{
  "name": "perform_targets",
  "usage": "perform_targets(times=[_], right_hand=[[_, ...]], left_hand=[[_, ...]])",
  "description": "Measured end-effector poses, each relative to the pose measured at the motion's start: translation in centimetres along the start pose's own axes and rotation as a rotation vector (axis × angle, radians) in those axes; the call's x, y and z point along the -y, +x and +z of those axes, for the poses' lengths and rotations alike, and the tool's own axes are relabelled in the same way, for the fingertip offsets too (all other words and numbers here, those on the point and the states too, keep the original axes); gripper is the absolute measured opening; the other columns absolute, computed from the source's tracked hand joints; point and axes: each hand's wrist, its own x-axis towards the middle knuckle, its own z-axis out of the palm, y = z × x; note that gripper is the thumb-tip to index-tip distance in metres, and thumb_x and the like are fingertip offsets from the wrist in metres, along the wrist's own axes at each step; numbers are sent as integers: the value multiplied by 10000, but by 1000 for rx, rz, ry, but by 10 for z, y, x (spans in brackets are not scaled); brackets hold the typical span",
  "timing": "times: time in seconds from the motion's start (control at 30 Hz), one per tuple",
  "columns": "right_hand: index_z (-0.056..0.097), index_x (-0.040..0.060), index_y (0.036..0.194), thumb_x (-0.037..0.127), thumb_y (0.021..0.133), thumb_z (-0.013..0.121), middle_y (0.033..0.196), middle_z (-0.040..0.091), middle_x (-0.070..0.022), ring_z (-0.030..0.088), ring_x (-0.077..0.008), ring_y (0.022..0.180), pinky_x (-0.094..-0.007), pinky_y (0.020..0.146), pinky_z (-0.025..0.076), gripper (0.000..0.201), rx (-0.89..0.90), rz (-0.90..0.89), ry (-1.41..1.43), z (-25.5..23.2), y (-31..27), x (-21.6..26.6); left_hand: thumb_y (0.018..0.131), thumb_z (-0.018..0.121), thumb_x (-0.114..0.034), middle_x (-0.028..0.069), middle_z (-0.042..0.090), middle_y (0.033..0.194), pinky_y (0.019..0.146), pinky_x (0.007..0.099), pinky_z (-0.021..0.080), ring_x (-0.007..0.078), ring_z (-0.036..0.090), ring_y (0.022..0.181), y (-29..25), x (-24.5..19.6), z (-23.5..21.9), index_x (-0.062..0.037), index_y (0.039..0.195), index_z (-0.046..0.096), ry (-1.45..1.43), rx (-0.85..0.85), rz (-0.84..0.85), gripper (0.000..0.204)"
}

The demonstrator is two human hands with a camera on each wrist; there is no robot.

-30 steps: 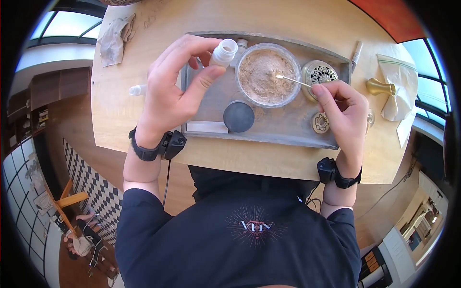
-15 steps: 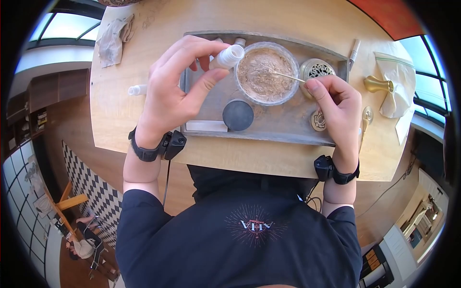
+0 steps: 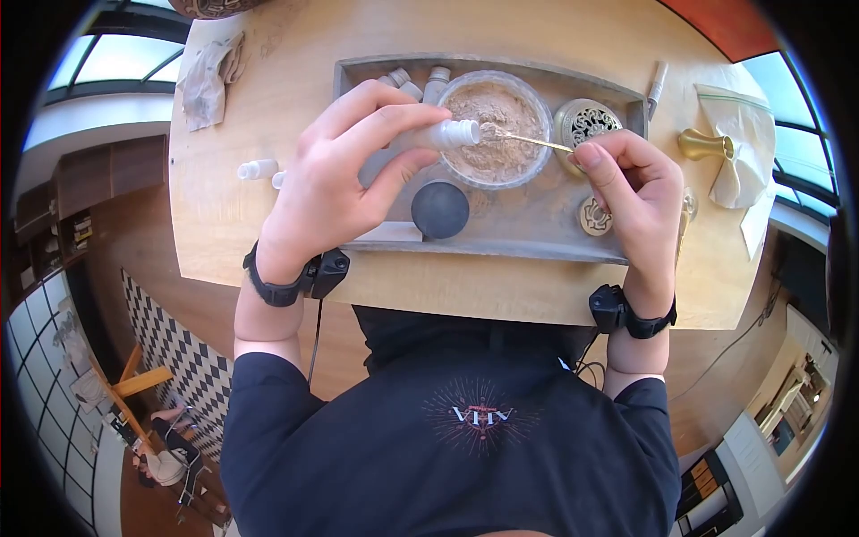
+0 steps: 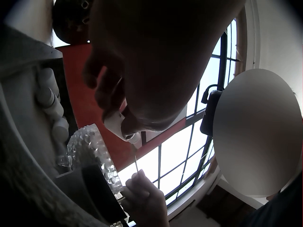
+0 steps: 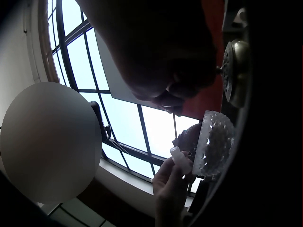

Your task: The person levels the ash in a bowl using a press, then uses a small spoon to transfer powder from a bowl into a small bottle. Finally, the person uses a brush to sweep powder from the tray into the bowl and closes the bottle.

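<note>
Here, the left hand [image 3: 335,183] is gripping a small white vial [image 3: 436,136], tipped sideways over the glass bowl [image 3: 495,127] of powder in the grey tray [image 3: 528,228]. The right hand [image 3: 637,192] is pinching a thin scoop [image 3: 528,140], its tip meeting the vial's mouth.

I wear a dark navy short-sleeved shirt [image 3: 456,456] with a small white logo [image 3: 481,415] inside a reddish starburst. To either side of that logo, each wrist carries a black strap [image 3: 268,288] with a boxy black camera [image 3: 327,271]; a thin black cable [image 3: 314,331] hangs from the left one.
</note>
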Motion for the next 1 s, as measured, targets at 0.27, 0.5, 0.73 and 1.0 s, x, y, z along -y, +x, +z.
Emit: perform_targets(times=[0.27,0.5,0.73,1.0], right_hand=[[745,3,916,93,951,767,703,594,73,460,-2,617,-197,537,326,99,18,-34,-45,10,-1,-1],[739,17,888,39,910,778,691,633,24,487,-32,580,-205,521,338,50,-80,-617,-372,5,6,-10],[740,1,865,73,917,788,658,630,43,475,-6,577,-191,514,319,101,-225,-341,-293,-9,7,-14],[736,-3,861,102,935,783,666,611,54,488,-3,607,-189,537,355,137,-106,-173,-325,1,7,-10]], left_hand=[[799,799,31,83,682,1029,717,301,501,200,613,832,-1,-3,4,-68,1172,757,16,2,15,387],[792,805,12,98,673,1017,744,343,532,261,641,853,-2,-4,9,-64,1149,739,17,19,8,371],[785,804,38,73,673,1026,713,299,491,184,576,797,-1,2,9,-49,1175,742,1,-23,12,404],[788,800,35,73,677,1018,711,300,491,181,576,794,0,2,10,-52,1175,749,-4,-31,16,400]])
